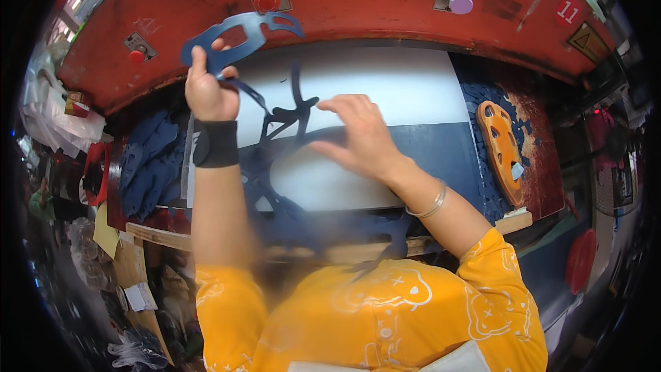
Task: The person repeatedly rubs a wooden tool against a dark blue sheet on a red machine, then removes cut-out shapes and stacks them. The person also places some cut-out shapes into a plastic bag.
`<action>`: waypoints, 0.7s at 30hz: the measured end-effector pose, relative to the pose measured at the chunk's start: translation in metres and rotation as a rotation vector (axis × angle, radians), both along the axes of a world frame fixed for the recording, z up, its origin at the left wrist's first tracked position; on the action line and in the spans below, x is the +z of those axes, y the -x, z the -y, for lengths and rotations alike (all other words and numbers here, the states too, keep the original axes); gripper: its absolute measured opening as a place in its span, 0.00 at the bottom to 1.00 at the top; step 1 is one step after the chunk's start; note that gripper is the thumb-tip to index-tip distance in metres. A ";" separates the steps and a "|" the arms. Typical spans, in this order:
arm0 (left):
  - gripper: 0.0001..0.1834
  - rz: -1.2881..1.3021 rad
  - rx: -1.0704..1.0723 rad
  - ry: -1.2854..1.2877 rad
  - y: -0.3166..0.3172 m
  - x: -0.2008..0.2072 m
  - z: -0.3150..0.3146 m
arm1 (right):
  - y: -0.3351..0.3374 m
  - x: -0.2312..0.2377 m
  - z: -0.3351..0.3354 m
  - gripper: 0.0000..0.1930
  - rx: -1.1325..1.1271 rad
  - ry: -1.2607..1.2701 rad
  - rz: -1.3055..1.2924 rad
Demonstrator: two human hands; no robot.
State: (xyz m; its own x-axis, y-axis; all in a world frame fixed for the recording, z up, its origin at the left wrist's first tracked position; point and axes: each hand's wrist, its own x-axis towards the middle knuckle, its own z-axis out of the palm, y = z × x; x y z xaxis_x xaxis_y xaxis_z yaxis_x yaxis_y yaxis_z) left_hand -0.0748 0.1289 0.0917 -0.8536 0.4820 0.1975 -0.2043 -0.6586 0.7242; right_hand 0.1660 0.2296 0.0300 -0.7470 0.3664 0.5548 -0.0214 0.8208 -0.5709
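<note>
My left hand (211,91), with a black band on its wrist, is raised at the upper left, fingers wrapped round a flat dark blue cut-out piece (256,33) with holes and a forked end. Below it, a web of dark blue offcut strips (292,116) hangs over the white board (385,83), blurred by motion. My right hand (358,129) hovers over the board with thumb and fingers apart. Its fingertips are close to the offcut web; whether they touch it I cannot tell. Dark blue sheet (427,148) covers part of the board.
A red machine beam (372,0) with buttons spans the far side. At the right, an orange cutting die (501,148) lies among dark scraps. Several stacked dark blue pieces (148,158) lie at the left. A wooden edge (162,235) runs along the near side.
</note>
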 end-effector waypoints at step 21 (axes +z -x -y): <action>0.16 -0.031 0.095 -0.084 0.014 0.051 0.000 | 0.016 0.048 0.002 0.26 0.388 0.552 0.444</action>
